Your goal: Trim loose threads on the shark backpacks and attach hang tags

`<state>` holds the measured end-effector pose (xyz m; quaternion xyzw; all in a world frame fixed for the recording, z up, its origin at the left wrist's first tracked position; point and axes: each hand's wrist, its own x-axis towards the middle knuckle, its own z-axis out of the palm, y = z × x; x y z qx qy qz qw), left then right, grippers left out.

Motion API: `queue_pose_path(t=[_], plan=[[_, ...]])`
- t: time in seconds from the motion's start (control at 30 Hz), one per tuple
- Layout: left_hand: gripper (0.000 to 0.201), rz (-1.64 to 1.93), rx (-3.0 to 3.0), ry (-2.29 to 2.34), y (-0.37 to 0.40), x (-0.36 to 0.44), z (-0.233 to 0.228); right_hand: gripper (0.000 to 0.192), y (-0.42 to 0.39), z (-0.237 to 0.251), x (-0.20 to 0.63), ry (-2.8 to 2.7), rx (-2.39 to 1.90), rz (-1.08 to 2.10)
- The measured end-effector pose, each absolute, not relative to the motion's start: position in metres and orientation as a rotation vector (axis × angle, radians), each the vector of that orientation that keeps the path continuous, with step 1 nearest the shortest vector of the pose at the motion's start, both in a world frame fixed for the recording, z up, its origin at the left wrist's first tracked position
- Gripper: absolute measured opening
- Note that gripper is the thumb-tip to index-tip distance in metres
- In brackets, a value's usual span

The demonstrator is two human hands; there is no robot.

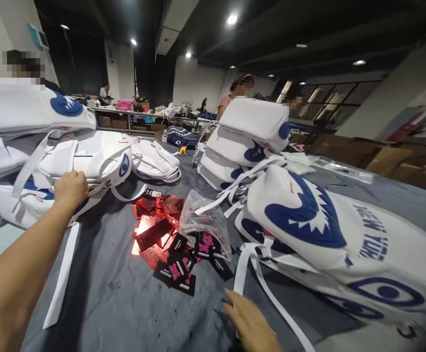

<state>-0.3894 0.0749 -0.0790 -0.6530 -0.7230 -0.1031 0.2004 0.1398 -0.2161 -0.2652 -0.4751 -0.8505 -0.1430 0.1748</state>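
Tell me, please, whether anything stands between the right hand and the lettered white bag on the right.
Yes, a white strap runs across the table between the right hand and the lettered white bag; it looks slack enough to push aside.

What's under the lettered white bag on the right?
Another white bag, its edge showing a blue eye. The lettered bag covers most of its upper face; that part can't be seen.

White bag, right side: dark blue capitals, turned away from the viewer, read "NEW YOR"; ending unclear. Black cards, mid-worktop: white lines of print beside pink figures, too small to read. Red cards: faint marks under glare, illegible. Black tag behind them: pale print, also illegible.
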Motion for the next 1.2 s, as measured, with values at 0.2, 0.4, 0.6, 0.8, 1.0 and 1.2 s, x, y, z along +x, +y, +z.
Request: queue_pose_path(t=[0.2, 0.4, 0.6, 0.8, 1.0, 1.2], plan=[[0.077, -0.272, -1.834, -1.955, 0.076, -0.375, -0.045, 0.051, -0.116, -0.285, -0.062, -2.565, -1.014, -0.178], [0.118, -0.194, -1.755, -1.915, 0.120, -0.400, -0.052, 0.042, -0.018, -0.300, -0.084, -2.532, -1.342, 0.165], [0.056, -0.226, -1.800, -1.670, 0.147, -0.411, -0.066, 0.045, 0.014, -0.319, -0.024, -2.229, -1.658, 0.029], [0.027, -0.050, -1.798, -1.866, 0.117, -0.402, -0.043, 0.054, 0.015, -0.325, -0.025, -2.221, -1.664, 0.023], [0.037, -0.177, -1.533, -2.151, 0.039, -0.434, 0.000, 0.046, 0.018, -0.311, -0.030, -2.227, -1.692, 0.096], [0.045, -0.618, -1.311, -2.243, -0.076, -0.449, 0.049, 0.061, 0.018, -0.260, -0.033, -2.299, -1.663, 0.291]])
